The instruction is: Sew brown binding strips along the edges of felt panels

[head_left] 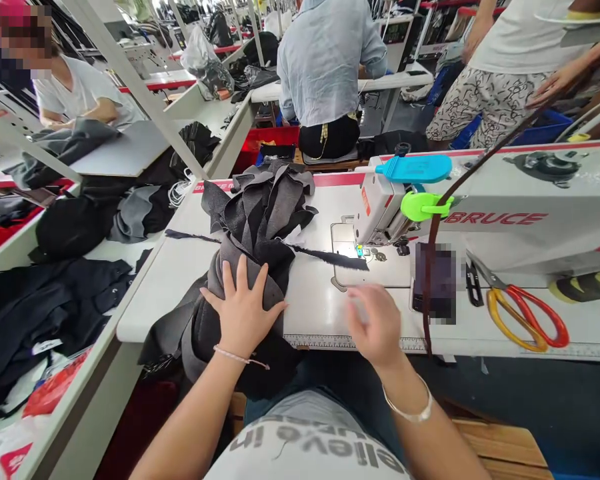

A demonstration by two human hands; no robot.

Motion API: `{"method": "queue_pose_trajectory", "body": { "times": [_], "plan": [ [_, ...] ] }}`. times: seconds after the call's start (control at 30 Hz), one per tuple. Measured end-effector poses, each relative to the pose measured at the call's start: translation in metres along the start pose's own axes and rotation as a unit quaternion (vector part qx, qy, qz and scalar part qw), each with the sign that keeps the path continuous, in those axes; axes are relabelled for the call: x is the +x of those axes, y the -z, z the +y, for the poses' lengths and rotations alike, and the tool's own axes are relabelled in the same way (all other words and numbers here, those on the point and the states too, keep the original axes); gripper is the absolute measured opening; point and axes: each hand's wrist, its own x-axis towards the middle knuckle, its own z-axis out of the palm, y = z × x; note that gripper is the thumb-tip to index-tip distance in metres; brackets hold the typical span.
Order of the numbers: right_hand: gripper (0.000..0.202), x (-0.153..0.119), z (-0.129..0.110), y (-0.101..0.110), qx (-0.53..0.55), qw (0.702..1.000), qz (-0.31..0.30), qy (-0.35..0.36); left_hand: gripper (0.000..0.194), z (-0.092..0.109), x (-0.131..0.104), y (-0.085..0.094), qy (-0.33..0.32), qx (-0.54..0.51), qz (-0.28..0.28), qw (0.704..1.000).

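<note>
A heap of dark grey and black fabric pieces (pixel 260 207) lies on the white sewing table (pixel 310 313), partly hanging over its front edge. On the lower part of this heap rests my left hand (pixel 244 307), its fingers spread. My right hand (pixel 375 323) is over the table's front edge, below the needle area of the sewing machine (pixel 380 207); it is blurred by motion, and its fingertips cannot be made out clearly. A narrow black strip (pixel 330 257) reaches from the heap towards the machine's needle plate.
Scissors with red and yellow handles (pixel 527 319) lie at the right, beside a blurred-out dark object (pixel 435 283). A brown cord (pixel 433 267) hangs before the machine. Dark garments (pixel 55 300) fill the left trough. Several people are beyond the table.
</note>
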Motion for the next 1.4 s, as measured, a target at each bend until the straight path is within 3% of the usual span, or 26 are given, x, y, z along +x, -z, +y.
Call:
{"method": "queue_pose_trajectory", "body": {
  "times": [0.1, 0.17, 0.3, 0.4, 0.47, 0.57, 0.7, 0.77, 0.83, 0.9, 0.97, 1.0, 1.1, 1.2, 1.27, 1.3, 1.4],
  "plan": [
    [0.029, 0.050, -0.013, -0.037, -0.024, 0.988, -0.149, -0.028, 0.069, -0.007, 0.000, -0.008, 0.009, 0.042, -0.021, 0.999],
    [0.032, 0.078, -0.016, -0.063, -0.055, 0.976, -0.204, -0.046, 0.063, -0.014, 0.003, -0.009, 0.033, 0.057, -0.025, 0.998],
    [0.023, 0.106, -0.015, -0.104, -0.088, 0.962, -0.258, -0.010, 0.058, -0.031, 0.012, -0.008, 0.055, 0.035, -0.018, 0.998],
    [0.016, 0.111, -0.009, -0.121, -0.088, 0.957, -0.275, 0.009, 0.056, -0.048, 0.019, -0.011, 0.051, -0.009, 0.007, 0.999],
    [0.016, 0.114, -0.003, -0.126, -0.073, 0.954, -0.289, -0.003, 0.052, -0.063, 0.025, -0.014, 0.047, -0.044, 0.025, 0.998],
    [0.024, 0.115, 0.004, -0.119, 0.002, 0.950, -0.297, -0.097, 0.047, -0.085, 0.035, -0.017, 0.048, -0.104, 0.052, 0.992],
    [0.024, 0.107, 0.005, -0.077, 0.082, 0.931, -0.309, -0.177, 0.046, -0.103, 0.044, -0.018, 0.067, -0.146, 0.068, 0.985],
    [0.015, 0.095, 0.001, -0.050, 0.233, 0.885, -0.317, -0.248, 0.046, -0.100, 0.045, -0.015, 0.082, -0.130, 0.067, 0.986],
    [0.012, 0.078, -0.006, -0.024, 0.428, 0.781, -0.292, -0.348, 0.044, -0.088, 0.041, -0.010, 0.087, -0.109, 0.088, 0.986],
    [0.029, 0.059, -0.014, -0.006, 0.547, 0.677, -0.246, -0.426, 0.037, -0.068, 0.034, -0.001, 0.053, -0.128, 0.130, 0.982],
    [0.038, 0.041, -0.022, 0.005, 0.598, 0.614, -0.210, -0.470, 0.028, -0.044, 0.025, 0.009, -0.022, -0.217, 0.146, 0.965],
    [0.038, 0.032, -0.025, 0.008, 0.614, 0.592, -0.199, -0.482, 0.027, -0.031, 0.021, 0.014, -0.066, -0.281, 0.130, 0.949],
    [0.034, 0.015, -0.035, 0.016, 0.644, 0.550, -0.186, -0.498, 0.039, 0.001, 0.013, 0.023, -0.182, -0.448, 0.014, 0.875],
    [0.033, 0.008, -0.042, 0.024, 0.643, 0.551, -0.180, -0.501, 0.031, 0.021, 0.012, 0.022, -0.219, -0.578, -0.119, 0.777],
    [0.034, 0.008, -0.045, 0.030, 0.618, 0.584, -0.157, -0.502, 0.010, 0.027, 0.014, 0.021, -0.181, -0.661, -0.200, 0.700],
    [0.035, 0.009, -0.046, 0.033, 0.600, 0.609, -0.136, -0.501, 0.008, 0.029, 0.016, 0.021, -0.152, -0.699, -0.228, 0.660],
    [0.032, 0.009, -0.047, 0.040, 0.527, 0.704, -0.055, -0.473, 0.026, 0.032, 0.023, 0.029, -0.061, -0.789, -0.259, 0.554]
  ]
}}
